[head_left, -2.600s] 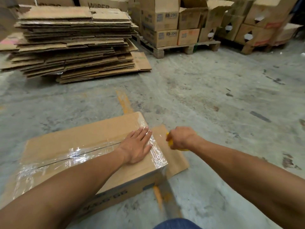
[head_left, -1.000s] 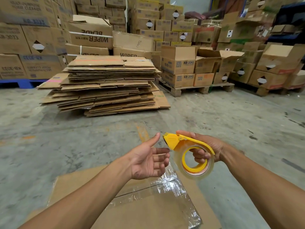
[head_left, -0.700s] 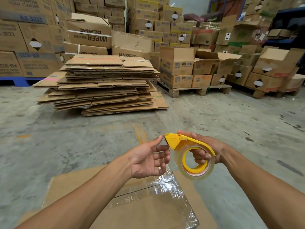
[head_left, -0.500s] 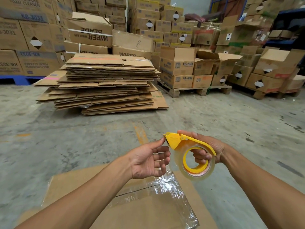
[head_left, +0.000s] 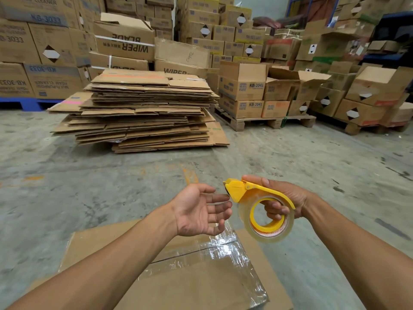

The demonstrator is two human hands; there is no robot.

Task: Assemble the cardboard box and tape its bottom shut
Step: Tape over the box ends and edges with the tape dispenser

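While the tape dispenser (head_left: pixel 257 198) is held up off the cardboard box (head_left: pixel 190 285), the step in hand is judged to be finding the loose tape end at the cutter. It would be done well by catching the end with a fingertip just under the yellow blade guard, drawing it out straight, and keeping skin off the serrated edge. Whether a free tail is exposed cannot be told.

Nearest, below both wrists, the box lies on the floor with its flaps closed; glossy clear tape (head_left: pixel 225 251) is seen along the seam, crinkled at the far end. A loose flat cardboard piece (head_left: pixel 274 278) lies beneath the box, on the right.

Above the box's far end, the left hand (head_left: pixel 199 211) is held palm up, fingers (head_left: pixel 220 199) loosely spread and grasping nothing, tips almost at the cutter head. The right hand (head_left: pixel 283 200) is closed on the dispenser, fingers through the roll's core, thumb along the top arm.

Well beyond the fingers a stack of flattened cartons (head_left: pixel 138 113) rests on the concrete.
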